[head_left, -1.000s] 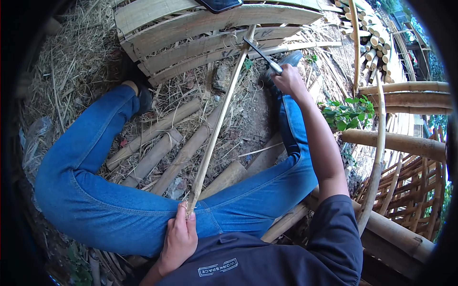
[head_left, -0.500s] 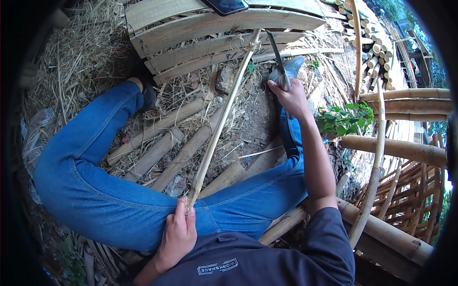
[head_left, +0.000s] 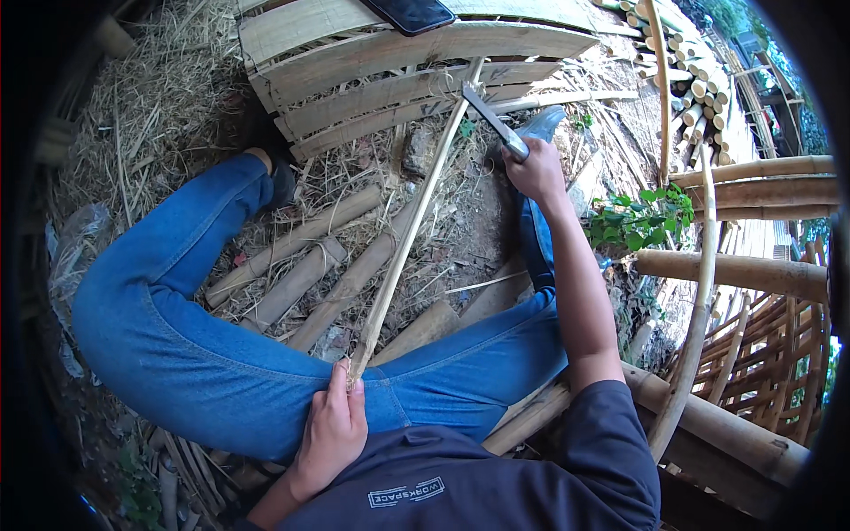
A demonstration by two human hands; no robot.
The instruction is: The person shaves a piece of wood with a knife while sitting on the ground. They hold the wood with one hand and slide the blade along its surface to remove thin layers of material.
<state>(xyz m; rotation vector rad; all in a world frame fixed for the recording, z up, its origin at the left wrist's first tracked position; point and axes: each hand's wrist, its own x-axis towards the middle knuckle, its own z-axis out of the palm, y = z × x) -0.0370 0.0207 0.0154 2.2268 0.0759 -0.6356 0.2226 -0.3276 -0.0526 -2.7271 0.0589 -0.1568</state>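
A long, pale bamboo strip (head_left: 403,243) runs from my lap up to a slatted wooden crate (head_left: 372,66), its far end resting against the slats. My left hand (head_left: 335,423) pinches the strip's near end at my lap. In my right hand (head_left: 537,170) is a knife (head_left: 496,121) with a long dark blade and a grey handle. The blade's tip lies at or just over the strip near its far end; whether they touch I cannot tell.
A dark phone (head_left: 412,12) lies on the crate. Bamboo lengths (head_left: 305,283) lie on the straw-covered ground between my legs. To the right are a leafy plant (head_left: 642,219), bamboo rails (head_left: 735,273), a woven bamboo basket (head_left: 770,354) and stacked poles (head_left: 704,93).
My right hand has turned the knife leftward, so its blade now reaches the strip's far part rather than pointing up beside it. My left hand keeps its grip on the strip.
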